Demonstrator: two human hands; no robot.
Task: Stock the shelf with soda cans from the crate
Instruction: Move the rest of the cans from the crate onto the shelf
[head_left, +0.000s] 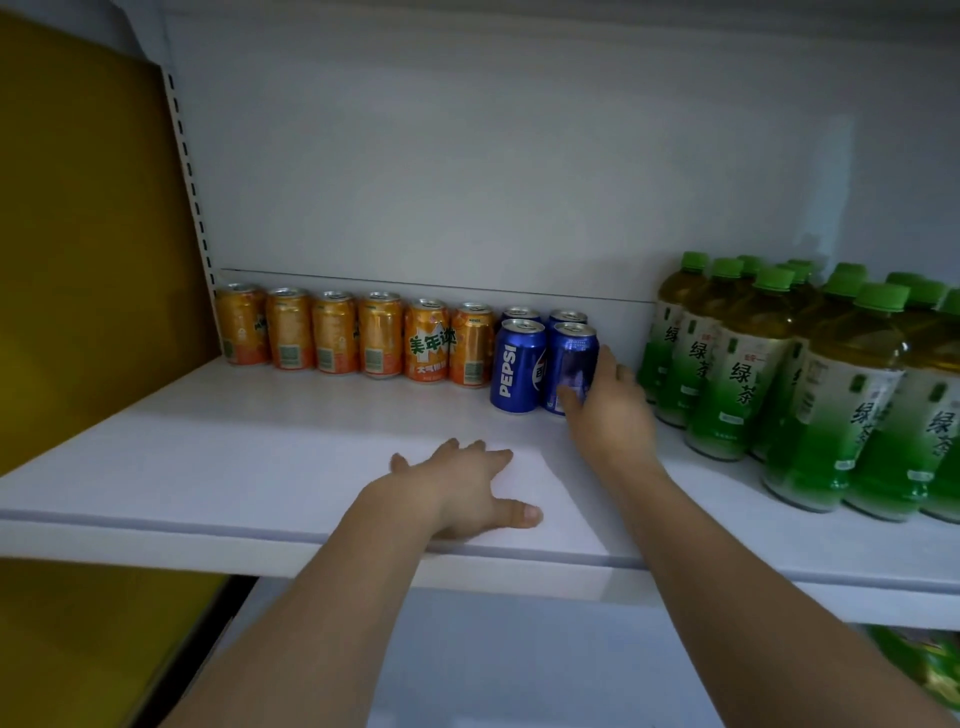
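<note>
On the white shelf (260, 447), my right hand (610, 410) wraps the front-right blue Pepsi can (571, 366), thumb across its face, setting it upright beside another Pepsi can (519, 366) and just left of the green tea bottles (727, 364). My left hand (467, 491) lies flat and slack on the shelf near its front edge, holding nothing. Six orange soda cans (358, 332) line the back wall. I judge this can nearly placed; next I should let go cleanly and fetch another from the crate, which is out of view.

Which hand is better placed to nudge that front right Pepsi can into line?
Right. The right hand already grips the front right Pepsi can; the left hand rests flat on the shelf.
</note>
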